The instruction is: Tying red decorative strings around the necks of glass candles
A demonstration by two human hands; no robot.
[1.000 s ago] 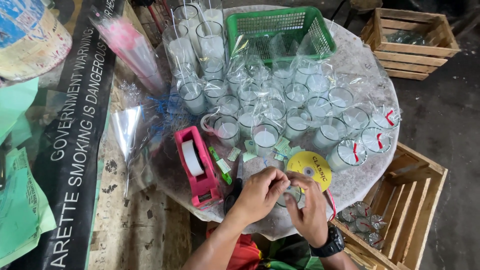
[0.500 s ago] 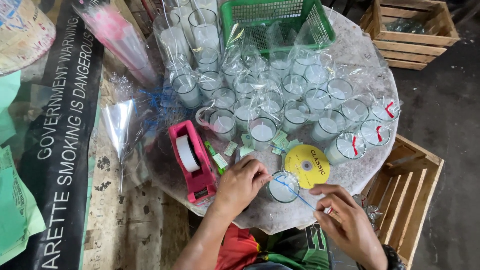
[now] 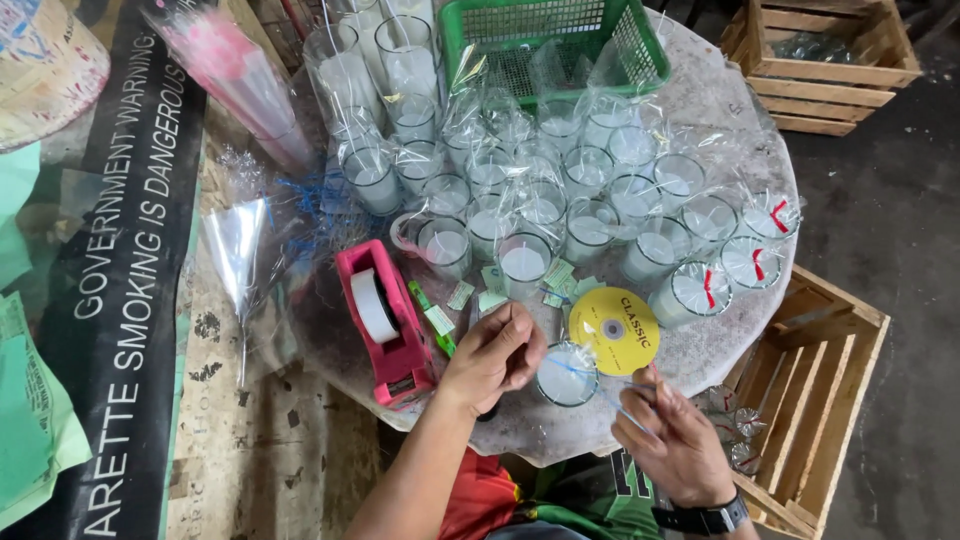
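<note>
- Cellophane-wrapped short glass jar of white wax (image 3: 566, 373) stands at the near edge of the round grey table (image 3: 735, 150), touching the yellow disc (image 3: 614, 330) at its 1 o'clock.
- Left hand (image 3: 495, 352) lies at the jar's 9 o'clock, just beside it, fingers curled shut on something too small to tell.
- Right hand (image 3: 675, 440) sits at the jar's 4 o'clock, fingertips pinching a thin blue strand (image 3: 600, 385) running back to the jar.
- Left hand is nearer.

Person, seen from above. Left hand (image 3: 495, 355): bare, no ring or band visible; forearm bare, no sleeve in view. Right hand (image 3: 675, 440): bare; black wristwatch (image 3: 700, 518) with dark strap at the wrist. Torso: garment in red-orange and green with a dark printed marking.
</note>
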